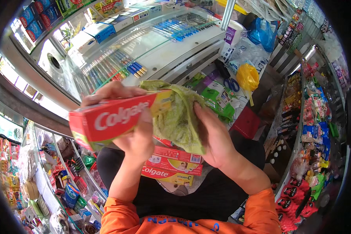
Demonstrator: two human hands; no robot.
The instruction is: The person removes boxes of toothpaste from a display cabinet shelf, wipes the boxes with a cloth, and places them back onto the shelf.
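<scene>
A red and yellow Colgate toothpaste box [117, 117] is held up at a tilt in front of me, slightly blurred. My left hand [134, 137] grips it from below and in front, its fingers partly hidden behind the box. Against the right end of the box lies a green terry cloth [175, 120], which my right hand [215, 133] holds from its right side. Below the cloth, between my knees, several more toothpaste boxes [169, 168] are stacked. Some fingers [114, 90] show over the top edge of the box; the box hides how they join the hand.
Ahead stands a glass display case [169, 58] with rows of pens [178, 29]. Blue-handled scissors [231, 84], a yellow plastic bag [247, 77] and green packaging [218, 96] lie to its right. Shelves of packaged goods [313, 131] flank me on both sides.
</scene>
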